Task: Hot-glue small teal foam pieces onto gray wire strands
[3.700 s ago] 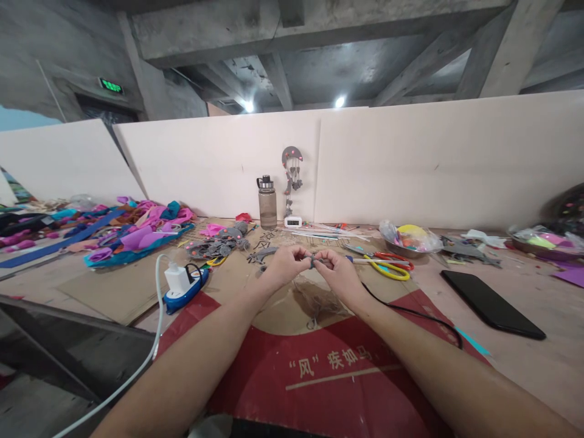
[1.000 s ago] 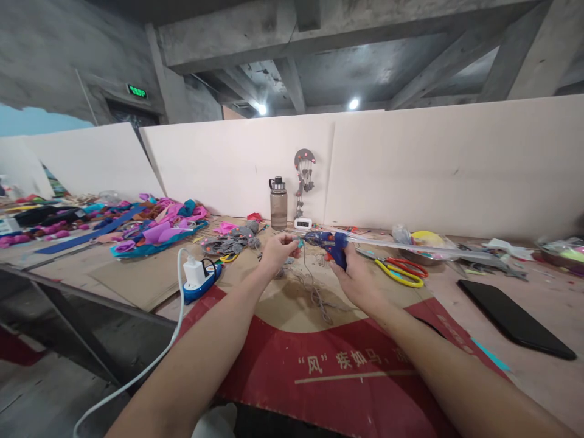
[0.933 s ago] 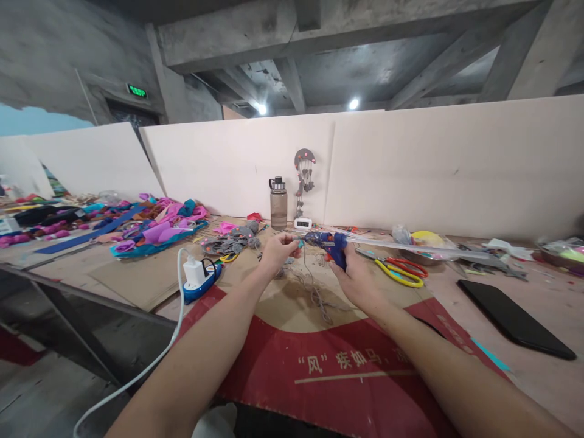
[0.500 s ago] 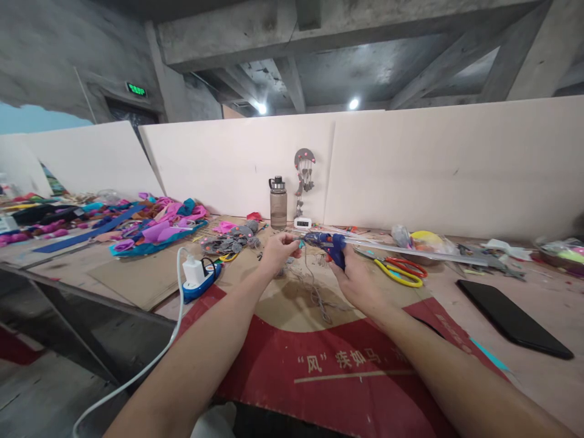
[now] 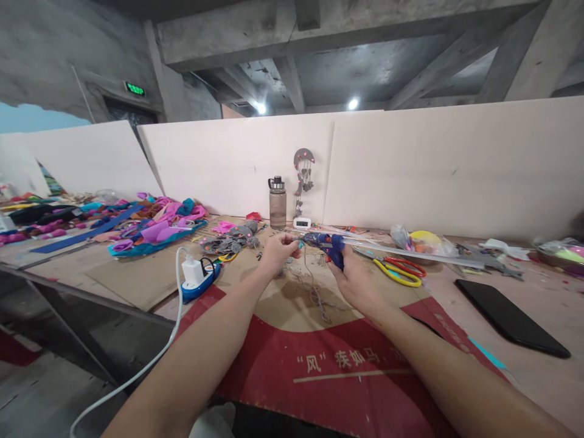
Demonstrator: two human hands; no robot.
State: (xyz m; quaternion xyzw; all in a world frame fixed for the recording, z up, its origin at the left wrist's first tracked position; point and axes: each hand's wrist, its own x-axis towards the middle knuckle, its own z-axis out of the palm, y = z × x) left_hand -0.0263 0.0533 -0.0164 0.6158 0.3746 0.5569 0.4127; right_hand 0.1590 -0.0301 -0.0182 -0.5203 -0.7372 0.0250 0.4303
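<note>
My right hand (image 5: 356,283) is closed around a blue glue gun (image 5: 326,243), with a long clear glue stick (image 5: 410,253) trailing out to the right. The gun's nozzle points left at a small grey piece pinched in my left hand (image 5: 277,252). A thin string (image 5: 314,293) hangs from that piece down onto the brown cardboard (image 5: 292,307). Both hands are held just above the cardboard, a few centimetres apart.
Yellow and red scissors (image 5: 398,272) lie right of my hands, a black tablet (image 5: 511,316) farther right. A blue power strip with a white charger (image 5: 195,277) and white cable sits left. Grey felt pieces (image 5: 228,242), a water bottle (image 5: 277,205) and colourful felt scraps (image 5: 155,228) lie behind.
3.7 s ago both hands pinched a small grey piece together. Since then my right hand has picked up the glue gun; over the last second the hands barely moved.
</note>
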